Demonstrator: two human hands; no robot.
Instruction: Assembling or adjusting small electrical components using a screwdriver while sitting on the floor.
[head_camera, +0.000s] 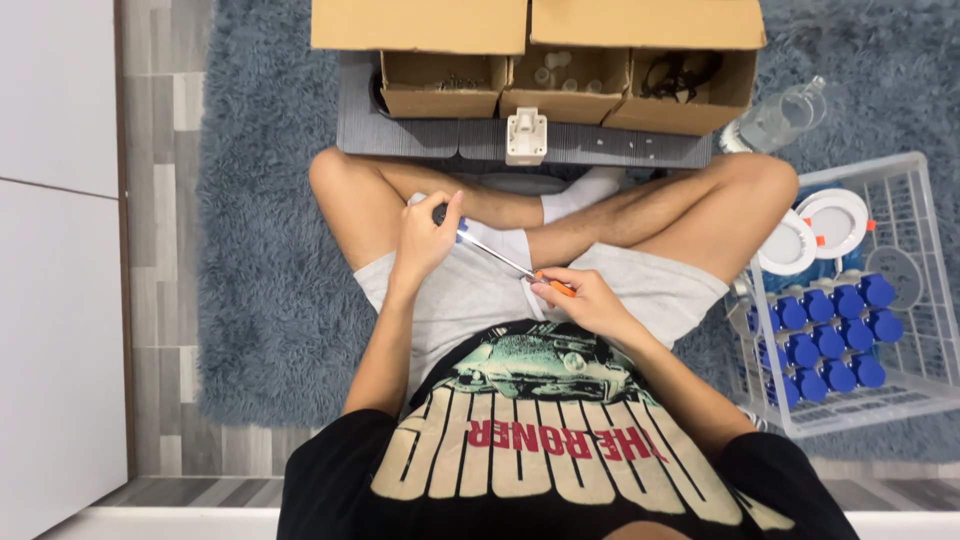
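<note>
I've got just the one view here, a head-worn camera looking almost straight down the person's chest onto the crossed legs and the blue rug (250, 300), close enough that the shirt fills the bottom of the frame. Both hands sit near the centre, the cardboard boxes (540, 60) run along the top edge, and the white wire basket (900, 180) shows at the right. With no second view, nothing overlaps.
</note>
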